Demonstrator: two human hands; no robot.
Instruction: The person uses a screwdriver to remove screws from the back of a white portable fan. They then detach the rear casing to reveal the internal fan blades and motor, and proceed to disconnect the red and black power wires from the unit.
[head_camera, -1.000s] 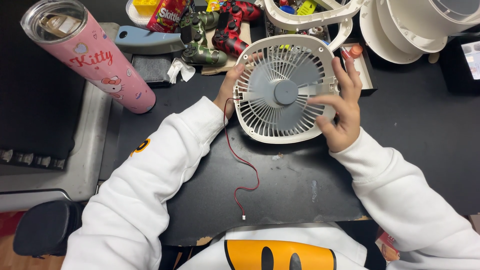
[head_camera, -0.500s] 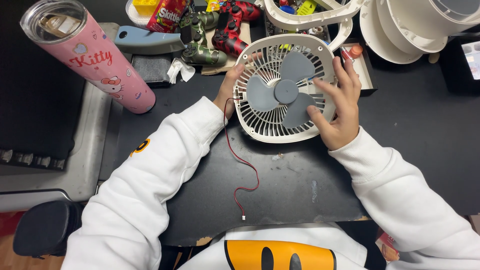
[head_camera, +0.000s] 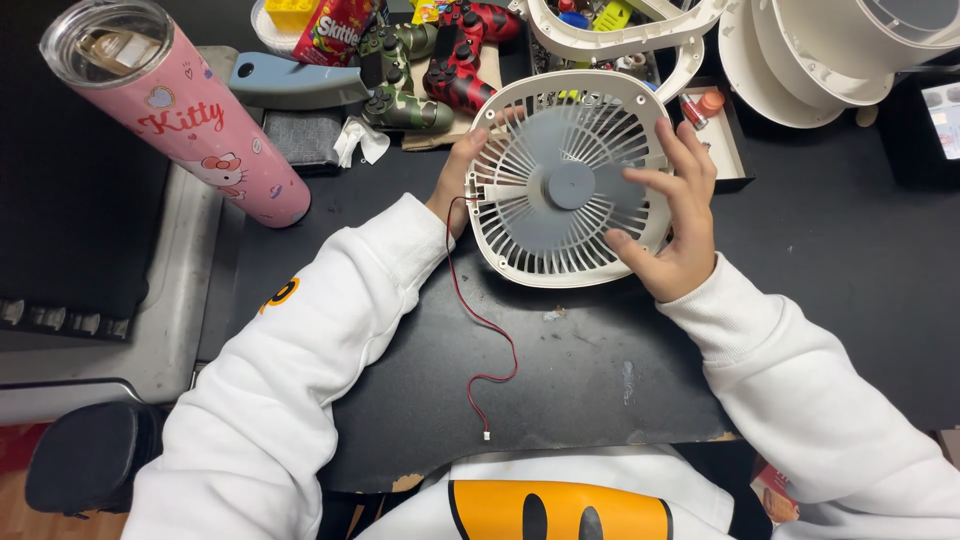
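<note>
There, on the black desk (head_camera: 820, 300), lay a small white fan (head_camera: 565, 180) with its round grille facing up and grey blades showing through the ribs. The left hand (head_camera: 458, 175) held the fan's left rim, its fingers curled about the edge and a fingertip showing at the upper rim; how tightly it gripped could not be told, as most of the hand sat behind the housing. The right hand (head_camera: 675, 220) rested on the right side of the grille with its fingers (head_camera: 650, 180) spread apart across the ribs, the thumb pressing near the lower right rim. A thin red wire (head_camera: 480, 320) ran from the fan's left side, down across the desk between the white sleeves, and ended in a small white plug (head_camera: 487, 435) lying loose near the person's chest. At the upper left a pink tumbler (head_camera: 190, 120) with a clear lid stood tilted in the view beside a grey tray (head_camera: 170, 340). Behind the fan lay a camouflage game controller (head_camera: 395, 85) and a red-and-black game controller (head_camera: 465, 50), touching each other, with a crumpled white tissue (head_camera: 358, 140) just beside the former. White fan housings (head_camera: 800, 60) were stacked at the upper right, well apart from the hands.
</note>
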